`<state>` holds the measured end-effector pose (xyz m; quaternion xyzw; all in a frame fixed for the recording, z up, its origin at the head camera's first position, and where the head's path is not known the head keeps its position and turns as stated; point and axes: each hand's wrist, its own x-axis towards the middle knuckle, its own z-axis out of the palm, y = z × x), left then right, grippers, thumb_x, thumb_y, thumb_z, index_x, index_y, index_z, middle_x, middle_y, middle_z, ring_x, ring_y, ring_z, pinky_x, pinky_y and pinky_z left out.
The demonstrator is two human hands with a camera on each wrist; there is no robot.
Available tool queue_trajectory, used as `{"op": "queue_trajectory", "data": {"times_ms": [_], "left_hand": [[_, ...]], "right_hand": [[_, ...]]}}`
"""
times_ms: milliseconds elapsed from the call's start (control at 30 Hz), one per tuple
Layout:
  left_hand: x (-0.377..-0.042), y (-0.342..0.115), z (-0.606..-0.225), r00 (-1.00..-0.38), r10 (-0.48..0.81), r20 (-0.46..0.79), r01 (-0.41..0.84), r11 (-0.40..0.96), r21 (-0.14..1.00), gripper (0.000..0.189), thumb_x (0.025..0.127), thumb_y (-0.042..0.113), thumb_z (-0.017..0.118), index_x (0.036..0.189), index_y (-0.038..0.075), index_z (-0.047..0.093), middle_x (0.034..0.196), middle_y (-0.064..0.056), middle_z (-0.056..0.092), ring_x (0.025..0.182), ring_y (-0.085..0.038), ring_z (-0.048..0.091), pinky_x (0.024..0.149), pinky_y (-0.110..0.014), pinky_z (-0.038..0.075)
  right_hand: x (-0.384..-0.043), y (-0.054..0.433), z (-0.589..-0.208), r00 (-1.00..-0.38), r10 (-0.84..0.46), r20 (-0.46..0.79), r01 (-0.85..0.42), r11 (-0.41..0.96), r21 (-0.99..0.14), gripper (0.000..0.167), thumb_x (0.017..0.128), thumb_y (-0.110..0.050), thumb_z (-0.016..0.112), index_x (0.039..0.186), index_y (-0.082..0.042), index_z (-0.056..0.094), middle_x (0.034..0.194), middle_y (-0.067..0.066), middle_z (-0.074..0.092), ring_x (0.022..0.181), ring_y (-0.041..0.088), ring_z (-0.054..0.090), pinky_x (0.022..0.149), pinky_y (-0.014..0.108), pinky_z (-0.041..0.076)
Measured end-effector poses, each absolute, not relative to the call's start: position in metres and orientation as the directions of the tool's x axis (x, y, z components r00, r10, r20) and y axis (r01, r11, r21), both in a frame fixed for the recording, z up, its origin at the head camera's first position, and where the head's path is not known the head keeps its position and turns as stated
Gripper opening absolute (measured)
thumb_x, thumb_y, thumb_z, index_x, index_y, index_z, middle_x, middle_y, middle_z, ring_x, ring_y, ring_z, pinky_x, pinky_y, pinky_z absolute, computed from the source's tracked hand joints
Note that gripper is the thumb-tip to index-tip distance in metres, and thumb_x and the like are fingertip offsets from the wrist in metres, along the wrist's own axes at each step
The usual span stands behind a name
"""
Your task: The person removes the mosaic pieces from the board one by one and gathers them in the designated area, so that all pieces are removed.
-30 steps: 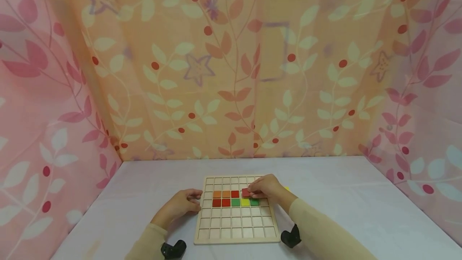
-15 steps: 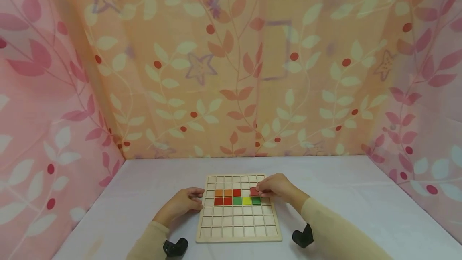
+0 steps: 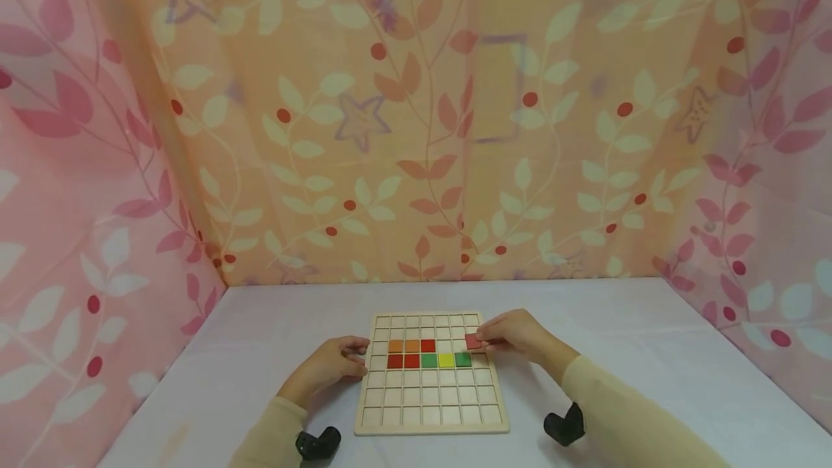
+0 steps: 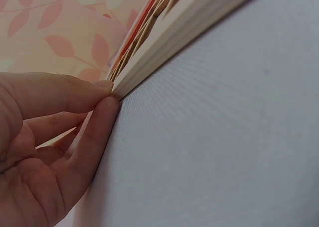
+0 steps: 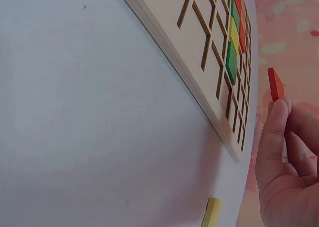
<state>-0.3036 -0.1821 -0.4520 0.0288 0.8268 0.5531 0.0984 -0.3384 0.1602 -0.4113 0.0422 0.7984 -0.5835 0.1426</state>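
In the head view, my right hand (image 3: 516, 334) pinches a red square tile (image 3: 473, 341) between thumb and fingertips, close over the right side of the wooden grid board (image 3: 429, 421). The right wrist view shows the red tile (image 5: 275, 84) tilted up from the fingertips. My left hand (image 3: 328, 367) lies at the board's left edge, fingers relaxed. Its fingertips touch the frame (image 4: 149, 50) in the left wrist view. Two rows of coloured tiles sit in the grid: two orange tiles (image 3: 404, 347) and a red one above, two red tiles (image 3: 404, 361), green, yellow and green below.
A yellow tile (image 5: 212, 214) stands out on the white tablecloth (image 5: 99, 87) beyond the board's right edge. Patterned curtains (image 3: 416, 128) close off the back and both sides. A black device (image 3: 565, 425) is worn at each wrist.
My right hand has drawn the red tile rightward across the board to its right side. A yellow tile glimpsed beyond that wrist is now hidden in the head view. The left hand keeps its place.
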Motion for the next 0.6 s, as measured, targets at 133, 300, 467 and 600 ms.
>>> {"op": "queue_trajectory", "data": {"times_ms": [133, 300, 467, 600], "left_hand": [[-0.304, -0.181, -0.454, -0.98, 0.148, -0.134, -0.066, 0.393, 0.917, 0.056, 0.076, -0.01, 0.073, 0.129, -0.01, 0.057, 0.114, -0.017, 0.06, 0.084, -0.015, 0.059, 0.072, -0.028, 0.058], [-0.304, -0.183, -0.458, -0.978, 0.171, -0.12, -0.047, 0.381, 0.923, 0.057, 0.075, -0.01, 0.072, 0.13, -0.011, 0.056, 0.116, -0.019, 0.061, 0.084, -0.014, 0.06, 0.073, -0.028, 0.058], [-0.303, -0.183, -0.456, -0.979, 0.162, -0.123, -0.05, 0.394, 0.918, 0.056, 0.075, -0.01, 0.072, 0.129, -0.011, 0.057, 0.115, -0.018, 0.062, 0.084, -0.014, 0.059, 0.073, -0.028, 0.057], [-0.304, -0.182, -0.453, -0.982, 0.137, -0.128, -0.063, 0.404, 0.912, 0.055, 0.076, -0.01, 0.073, 0.128, -0.009, 0.058, 0.113, -0.016, 0.062, 0.082, -0.015, 0.059, 0.072, -0.028, 0.058]], "right_hand": [[-0.339, 0.169, -0.41, -0.96, -0.121, -0.252, 0.208, 0.29, -0.934, 0.026, 0.086, -0.005, 0.073, 0.106, 0.011, 0.07, 0.076, 0.004, 0.071, 0.062, 0.007, 0.064, 0.063, 0.022, 0.059], [-0.339, 0.18, -0.411, -0.963, -0.136, -0.233, 0.192, 0.26, -0.946, 0.029, 0.086, -0.003, 0.073, 0.108, 0.015, 0.068, 0.072, 0.003, 0.07, 0.06, 0.006, 0.063, 0.062, 0.021, 0.058], [-0.339, 0.188, -0.411, -0.961, -0.122, -0.248, 0.208, 0.271, -0.94, 0.03, 0.086, -0.004, 0.073, 0.109, 0.014, 0.068, 0.073, 0.003, 0.07, 0.061, 0.007, 0.064, 0.063, 0.022, 0.058], [-0.339, 0.194, -0.407, -0.963, -0.111, -0.246, 0.203, 0.299, -0.932, 0.029, 0.087, -0.006, 0.073, 0.109, 0.012, 0.069, 0.075, 0.003, 0.071, 0.063, 0.007, 0.065, 0.065, 0.023, 0.059]]}}
